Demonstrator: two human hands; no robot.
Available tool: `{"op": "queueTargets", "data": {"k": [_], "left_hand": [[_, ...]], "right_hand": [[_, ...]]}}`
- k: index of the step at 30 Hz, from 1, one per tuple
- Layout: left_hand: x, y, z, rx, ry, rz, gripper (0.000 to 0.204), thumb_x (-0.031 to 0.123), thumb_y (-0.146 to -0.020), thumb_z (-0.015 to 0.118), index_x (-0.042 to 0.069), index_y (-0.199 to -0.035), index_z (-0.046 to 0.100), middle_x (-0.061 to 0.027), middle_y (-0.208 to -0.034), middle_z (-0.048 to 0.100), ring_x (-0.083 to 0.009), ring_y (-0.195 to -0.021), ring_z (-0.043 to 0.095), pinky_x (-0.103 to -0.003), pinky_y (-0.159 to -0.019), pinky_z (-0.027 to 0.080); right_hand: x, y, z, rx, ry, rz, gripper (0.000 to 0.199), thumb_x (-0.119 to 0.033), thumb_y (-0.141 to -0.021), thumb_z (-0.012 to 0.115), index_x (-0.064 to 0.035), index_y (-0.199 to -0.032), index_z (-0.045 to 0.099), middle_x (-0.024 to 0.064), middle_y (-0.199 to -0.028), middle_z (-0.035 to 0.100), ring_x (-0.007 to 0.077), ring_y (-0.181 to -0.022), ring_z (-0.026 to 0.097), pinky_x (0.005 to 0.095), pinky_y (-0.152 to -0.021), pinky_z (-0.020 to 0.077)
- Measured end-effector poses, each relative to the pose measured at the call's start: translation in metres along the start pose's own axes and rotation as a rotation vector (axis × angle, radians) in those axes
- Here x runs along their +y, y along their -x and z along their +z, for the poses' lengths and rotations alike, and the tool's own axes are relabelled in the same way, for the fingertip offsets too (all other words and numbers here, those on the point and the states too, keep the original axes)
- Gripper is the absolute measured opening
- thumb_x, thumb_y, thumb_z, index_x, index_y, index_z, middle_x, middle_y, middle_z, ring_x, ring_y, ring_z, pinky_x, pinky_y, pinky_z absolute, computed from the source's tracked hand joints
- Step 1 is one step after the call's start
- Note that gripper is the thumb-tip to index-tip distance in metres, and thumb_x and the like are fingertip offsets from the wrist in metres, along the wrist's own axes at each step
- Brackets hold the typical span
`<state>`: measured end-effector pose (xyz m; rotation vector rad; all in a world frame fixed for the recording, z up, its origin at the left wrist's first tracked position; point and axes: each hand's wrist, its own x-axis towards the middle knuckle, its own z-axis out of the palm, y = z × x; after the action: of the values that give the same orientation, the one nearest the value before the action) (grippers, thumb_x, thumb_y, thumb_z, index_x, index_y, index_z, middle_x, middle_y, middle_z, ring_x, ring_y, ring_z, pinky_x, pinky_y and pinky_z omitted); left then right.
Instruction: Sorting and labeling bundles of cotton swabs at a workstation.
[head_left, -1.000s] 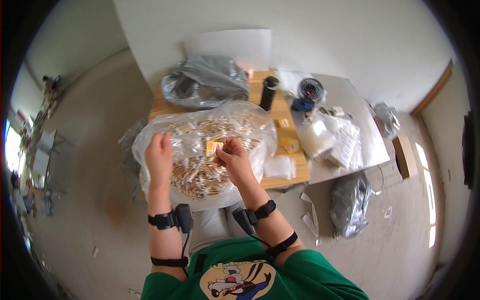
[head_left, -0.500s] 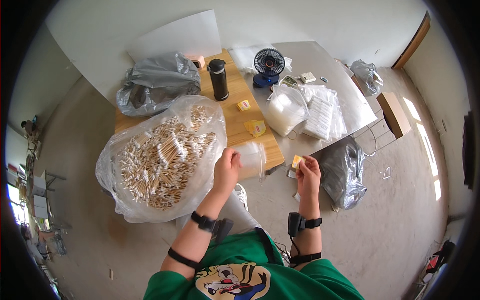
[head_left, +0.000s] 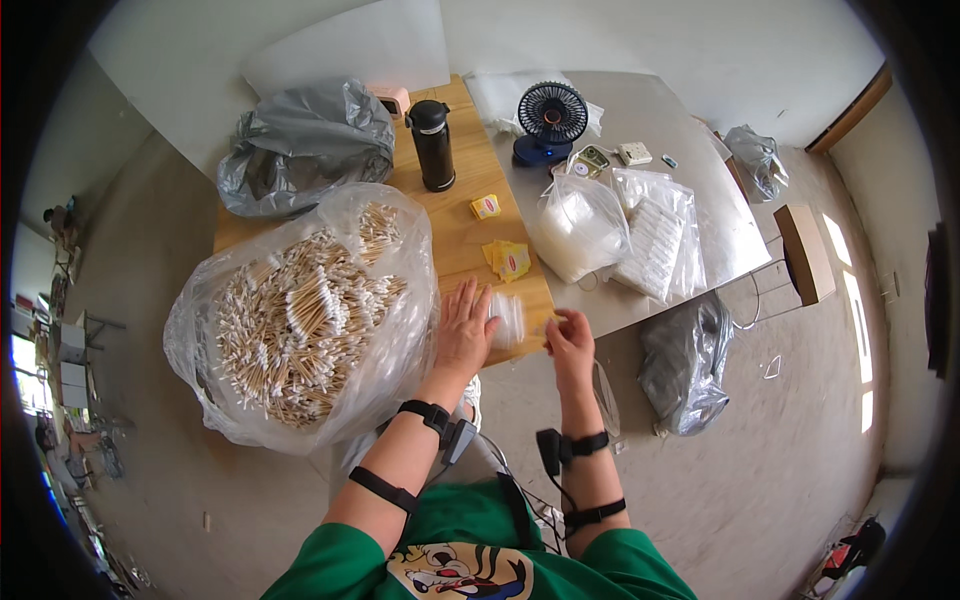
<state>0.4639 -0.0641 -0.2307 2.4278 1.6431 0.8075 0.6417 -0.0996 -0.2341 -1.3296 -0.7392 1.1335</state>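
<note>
My left hand lies flat on the wooden table's near edge, fingers stretched out. Beside it, partly under its fingertips, lies a clear plastic bag. My right hand is closed just off the table corner, pinching a small yellow card that is blurred and mostly hidden by the fingers. Farther up the table are a spread of yellow cards and a small stack of yellow cards. Left of my left hand sits a large open plastic bag filled with cotton swabs.
A black bottle and a grey plastic bag stand at the back. On the metal table are a fan, a bag of clear sleeves and a white bundle. A grey bag sits below it.
My left hand has let go of the clear bag and now lies flat by it on the table. My right hand has moved left with the yellow card, toward the table corner.
</note>
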Motion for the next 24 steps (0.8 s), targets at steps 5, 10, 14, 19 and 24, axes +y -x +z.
{"op": "queueTargets", "data": {"k": [5,10,14,19,24], "left_hand": [[-0.007,0.005,0.031,-0.175,-0.132,-0.143,0.056,0.04,-0.092,0.04,0.009,-0.139,0.035,-0.0192,-0.143,0.031,-0.0373,-0.134,0.023,-0.059,-0.107,0.013],[0.001,0.001,0.029,-0.245,-0.192,-0.179,0.055,0.04,-0.093,0.04,0.01,-0.14,0.035,-0.0178,-0.145,0.029,-0.0359,-0.135,0.023,-0.06,-0.105,0.014],[-0.006,-0.002,0.022,-0.344,-0.32,-0.17,0.055,0.042,-0.094,0.037,0.012,-0.14,0.035,-0.0158,-0.146,0.028,-0.0337,-0.137,0.02,-0.06,-0.106,0.015],[-0.003,0.001,0.02,-0.319,-0.2,-0.131,0.055,0.041,-0.095,0.037,0.008,-0.138,0.036,-0.0185,-0.143,0.031,-0.0365,-0.135,0.022,-0.048,-0.11,0.018],[-0.013,0.017,0.044,-0.09,0.008,-0.154,0.057,0.042,-0.096,0.035,0.004,-0.139,0.034,-0.0238,-0.141,0.032,-0.0401,-0.134,0.022,-0.045,-0.111,0.016]], "right_hand": [[0.001,-0.076,0.049,-0.038,0.394,-0.199,0.022,-0.006,-0.081,0.063,-0.004,-0.102,0.056,0.0048,-0.066,0.054,0.0127,-0.058,0.053,0.0281,-0.054,0.0449],[0.001,-0.116,0.073,-0.109,0.758,-0.247,0.023,-0.009,-0.081,0.062,-0.0048,-0.102,0.057,0.0083,-0.076,0.057,0.0198,-0.07,0.057,0.0331,-0.067,0.0486],[0.003,-0.115,0.094,-0.072,1.108,-0.381,0.027,-0.014,-0.079,0.061,-0.01,-0.105,0.056,0.0141,-0.1,0.056,0.0335,-0.091,0.057,0.044,-0.077,0.0472],[-0.007,-0.098,0.082,0.001,0.963,-0.591,0.03,-0.014,-0.079,0.063,-0.009,-0.107,0.055,0.0151,-0.105,0.054,0.0377,-0.094,0.056,0.0441,-0.079,0.0465],[-0.02,-0.032,0.06,-0.001,0.642,-0.472,0.024,-0.001,-0.079,0.06,-0.0023,-0.103,0.058,0.0056,-0.09,0.057,0.0115,-0.069,0.05,0.0232,-0.06,0.0418]]}}
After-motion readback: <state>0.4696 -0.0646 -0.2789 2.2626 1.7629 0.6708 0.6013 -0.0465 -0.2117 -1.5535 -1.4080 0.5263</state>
